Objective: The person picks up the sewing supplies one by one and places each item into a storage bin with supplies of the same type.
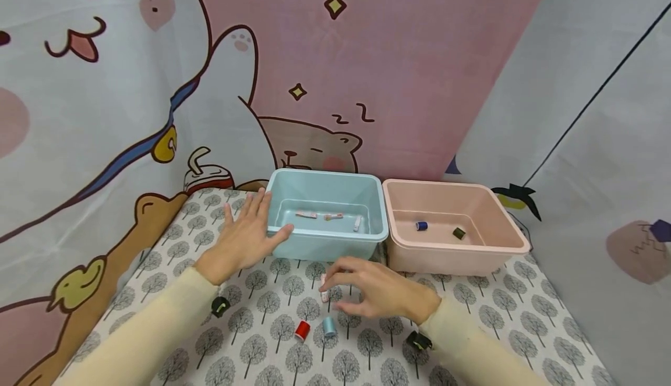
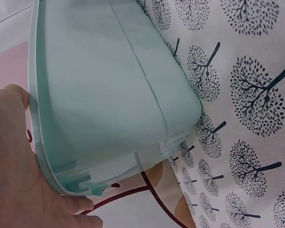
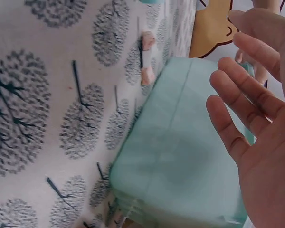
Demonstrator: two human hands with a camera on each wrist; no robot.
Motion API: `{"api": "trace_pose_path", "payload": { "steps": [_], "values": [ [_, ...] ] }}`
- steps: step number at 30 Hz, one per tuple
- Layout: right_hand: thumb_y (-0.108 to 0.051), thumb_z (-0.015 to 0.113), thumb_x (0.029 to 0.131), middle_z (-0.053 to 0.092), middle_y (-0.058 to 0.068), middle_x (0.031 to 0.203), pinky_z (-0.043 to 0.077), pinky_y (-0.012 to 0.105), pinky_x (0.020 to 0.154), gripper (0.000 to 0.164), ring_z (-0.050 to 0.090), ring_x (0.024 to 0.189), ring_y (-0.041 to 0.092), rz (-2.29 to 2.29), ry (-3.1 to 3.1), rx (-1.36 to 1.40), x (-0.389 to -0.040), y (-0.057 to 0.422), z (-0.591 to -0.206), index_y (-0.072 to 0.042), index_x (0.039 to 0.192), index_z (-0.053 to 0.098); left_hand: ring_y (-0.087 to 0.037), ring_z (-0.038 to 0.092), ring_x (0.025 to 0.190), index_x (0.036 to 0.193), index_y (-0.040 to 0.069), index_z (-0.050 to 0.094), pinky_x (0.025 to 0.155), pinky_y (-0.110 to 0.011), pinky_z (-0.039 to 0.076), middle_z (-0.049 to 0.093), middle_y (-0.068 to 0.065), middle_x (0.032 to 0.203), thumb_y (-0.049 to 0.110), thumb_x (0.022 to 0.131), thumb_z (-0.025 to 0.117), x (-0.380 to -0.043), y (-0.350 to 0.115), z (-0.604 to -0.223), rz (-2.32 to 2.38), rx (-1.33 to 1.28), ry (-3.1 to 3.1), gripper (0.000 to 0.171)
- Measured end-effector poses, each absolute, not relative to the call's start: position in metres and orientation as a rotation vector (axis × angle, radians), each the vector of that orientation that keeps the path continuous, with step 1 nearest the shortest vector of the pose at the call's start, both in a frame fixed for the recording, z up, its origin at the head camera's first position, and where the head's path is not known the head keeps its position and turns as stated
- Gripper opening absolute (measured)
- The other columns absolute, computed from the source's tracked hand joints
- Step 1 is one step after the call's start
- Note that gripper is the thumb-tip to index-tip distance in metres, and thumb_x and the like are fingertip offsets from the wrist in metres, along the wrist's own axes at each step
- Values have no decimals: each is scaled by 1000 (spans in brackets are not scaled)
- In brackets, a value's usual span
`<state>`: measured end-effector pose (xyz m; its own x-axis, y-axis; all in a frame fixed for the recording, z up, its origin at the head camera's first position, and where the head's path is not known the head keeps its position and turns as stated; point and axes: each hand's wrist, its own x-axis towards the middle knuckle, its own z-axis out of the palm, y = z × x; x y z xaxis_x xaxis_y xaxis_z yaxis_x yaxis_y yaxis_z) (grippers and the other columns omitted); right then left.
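- Cream sleeves (image 1: 141, 336) nearest the lens, reaching in from the bottom edge.
- Right hand (image 1: 374, 290): I read the fingers as loosely bent, nothing held.
- Small white-and-pink piece (image 1: 324, 296) lies on the tree-print cloth (image 1: 272, 363), just beyond the right fingertips and partly hidden by them from overhead; my right wrist view shows it apart from the fingers, near the blue bin (image 1: 320, 246).
- Left hand (image 1: 246, 237): fingers straight, thumb spread, at that bin's left front corner; firmness of contact I cannot tell.
- Red spool (image 1: 302, 330) and light-blue spool (image 1: 329, 326) sit side by side, nearer me than the piece.
- Pink bin (image 1: 456, 258), right of the blue: two spools (image 1: 421, 226) inside.
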<state>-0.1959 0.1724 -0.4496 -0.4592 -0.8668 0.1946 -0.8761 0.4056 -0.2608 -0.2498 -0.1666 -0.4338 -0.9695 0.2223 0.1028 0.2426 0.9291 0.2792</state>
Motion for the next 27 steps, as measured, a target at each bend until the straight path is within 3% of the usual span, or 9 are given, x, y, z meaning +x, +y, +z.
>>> {"api": "trace_pose_path", "payload": {
  "steps": [16,27],
  "values": [
    [-43,90,103,70,-9,151,62,36,120,49,70,134,7,494,-2797,1667,-187,171,-471,-32,150,78,-47,2,184,187,4,7,137,-87,-11,0,-17,198,90,111,32,-251,-166,-433,-472,-374,-3008,119],
    [-34,95,100,71,-13,146,63,29,117,49,71,132,3,532,-2795,1732,-185,167,-487,-33,147,80,-47,3,184,187,3,9,137,-88,-9,1,-18,197,90,112,33,-250,-167,-433,-470,-374,-3005,118]
  ]
}}
